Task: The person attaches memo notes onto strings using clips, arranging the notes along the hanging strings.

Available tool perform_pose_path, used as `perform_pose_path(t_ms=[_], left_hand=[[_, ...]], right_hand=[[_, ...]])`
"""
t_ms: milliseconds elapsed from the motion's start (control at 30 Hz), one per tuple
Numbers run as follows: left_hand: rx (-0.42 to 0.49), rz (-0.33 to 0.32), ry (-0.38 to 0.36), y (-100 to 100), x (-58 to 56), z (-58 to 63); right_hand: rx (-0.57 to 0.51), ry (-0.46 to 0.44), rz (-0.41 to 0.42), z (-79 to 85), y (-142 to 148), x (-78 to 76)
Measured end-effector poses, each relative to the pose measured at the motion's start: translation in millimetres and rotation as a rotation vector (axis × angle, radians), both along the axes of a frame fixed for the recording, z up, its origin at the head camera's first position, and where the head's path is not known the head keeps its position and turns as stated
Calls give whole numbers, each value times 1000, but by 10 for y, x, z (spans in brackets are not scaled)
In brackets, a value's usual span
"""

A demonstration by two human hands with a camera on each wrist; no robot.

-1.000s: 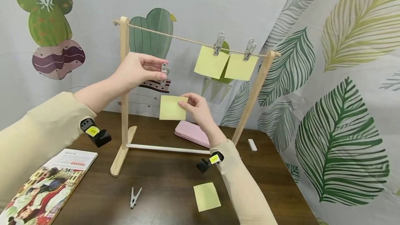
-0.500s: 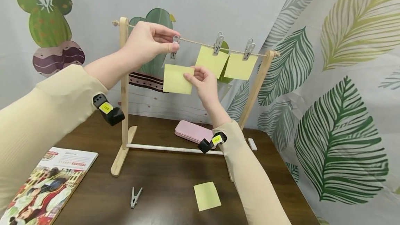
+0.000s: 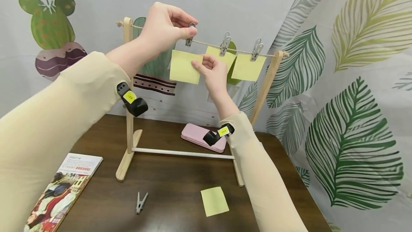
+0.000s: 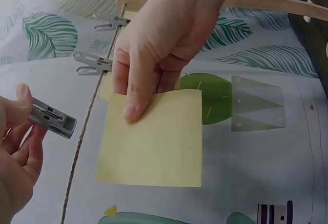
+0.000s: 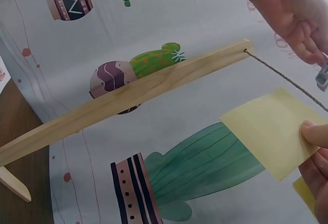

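My left hand pinches a grey clothespin by its handles, level with the rope. In the left wrist view the clothespin is beside the rope, its tip pointing at it. My right hand holds a yellow sticky note by its right edge, thumb in front, just below the rope. Two more yellow notes hang farther right under clothespins, the nearer note partly hidden behind my right hand. Another clothespin and a yellow note lie on the table.
The rope runs between two wooden posts joined low down by a white bar. A pink case lies behind the bar. An illustrated book is at the table's left. A patterned cloth backs everything.
Both hands have risen and shifted right. The clothespin has come up from below to the rope, and the held note has risen to just beneath the rope.
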State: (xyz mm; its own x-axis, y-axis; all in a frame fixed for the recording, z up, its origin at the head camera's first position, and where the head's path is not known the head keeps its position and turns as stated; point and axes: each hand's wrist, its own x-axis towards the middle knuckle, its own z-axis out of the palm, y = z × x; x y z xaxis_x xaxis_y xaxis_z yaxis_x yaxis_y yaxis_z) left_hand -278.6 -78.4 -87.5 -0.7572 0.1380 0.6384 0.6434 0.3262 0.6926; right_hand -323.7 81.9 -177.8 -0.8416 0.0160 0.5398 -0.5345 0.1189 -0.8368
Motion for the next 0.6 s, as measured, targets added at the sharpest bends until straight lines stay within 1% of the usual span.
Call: perform_pose_path(t_ms=[133,333,433,600], left_hand=[[47,19,-3,39,-58,11],[108,52,10,92,-114,21],[119,64,18,110,-130,25],[125,87,-2,127,-146,31]], right_hand=[[-20,9,-12,53,4,-7],[-13,4,-32,83,17,-37],[-16,-7,-38,89,19,-51],[-12,-24,-48,108,13,-76]])
